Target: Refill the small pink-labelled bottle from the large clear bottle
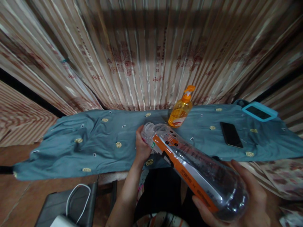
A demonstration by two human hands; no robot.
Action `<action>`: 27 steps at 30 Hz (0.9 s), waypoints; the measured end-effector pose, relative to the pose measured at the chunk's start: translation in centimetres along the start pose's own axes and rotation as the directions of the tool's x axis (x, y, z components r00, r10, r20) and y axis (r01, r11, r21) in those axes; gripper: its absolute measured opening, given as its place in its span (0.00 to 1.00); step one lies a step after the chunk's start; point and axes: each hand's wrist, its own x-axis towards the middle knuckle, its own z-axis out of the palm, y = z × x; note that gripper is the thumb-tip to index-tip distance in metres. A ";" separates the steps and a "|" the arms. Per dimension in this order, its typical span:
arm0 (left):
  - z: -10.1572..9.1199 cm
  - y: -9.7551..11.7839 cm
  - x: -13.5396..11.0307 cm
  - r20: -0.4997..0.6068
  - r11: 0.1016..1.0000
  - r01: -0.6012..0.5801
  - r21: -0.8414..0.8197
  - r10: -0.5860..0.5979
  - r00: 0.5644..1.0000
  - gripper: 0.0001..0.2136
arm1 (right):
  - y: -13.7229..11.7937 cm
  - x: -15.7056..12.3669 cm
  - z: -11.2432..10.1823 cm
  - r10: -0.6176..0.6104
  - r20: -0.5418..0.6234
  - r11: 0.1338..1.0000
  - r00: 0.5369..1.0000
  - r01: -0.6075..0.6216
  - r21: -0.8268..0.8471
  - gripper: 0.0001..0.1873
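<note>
A large clear plastic bottle (pixel 201 167) with an orange and white printed label lies tilted across my view, its base toward me at the lower right. My right hand (pixel 253 195) grips the base, thumb on the near side and fingers behind. At the narrower end, the bottle's clear neck rests by my left hand (pixel 142 148), which is closed around it from below; most of its fingers are hidden behind the plastic. Just beyond the bottle stands an upright pump bottle (pixel 181 112) with an orange pump and yellow-orange liquid, touched by neither hand.
A blue-green patterned cloth (pixel 106 154) covers the long narrow table. On its right side lie a black phone (pixel 231 134) and a light-blue framed object (pixel 260 111). Striped curtains (pixel 142 56) hang behind. A dark stool (pixel 68 205) with a white cable stands at lower left.
</note>
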 end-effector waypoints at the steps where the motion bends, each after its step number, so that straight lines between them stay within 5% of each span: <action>1: 0.0 0.0 0.0 0.003 1.000 0.005 0.000 -0.005 1.000 0.36 | 0.1 0.0 0.0 0.002 -0.007 1.000 1.000 -0.002 -0.001 0.53; 14: 0.0 -0.5 0.1 0.029 0.999 0.005 -0.032 -0.004 1.000 0.39 | 3.3 0.8 0.3 -0.209 -0.027 0.976 0.978 0.210 0.058 0.57; 22: -0.1 -0.4 -0.1 0.023 1.000 -0.007 0.000 0.007 1.000 0.41 | 5.1 -0.5 0.7 -0.114 0.028 0.985 0.993 0.109 0.131 0.64; 27: -0.1 -0.5 -0.1 0.021 1.000 -0.022 -0.012 0.023 1.000 0.39 | 5.4 -0.4 0.7 -0.159 0.021 0.986 0.987 0.158 0.048 0.65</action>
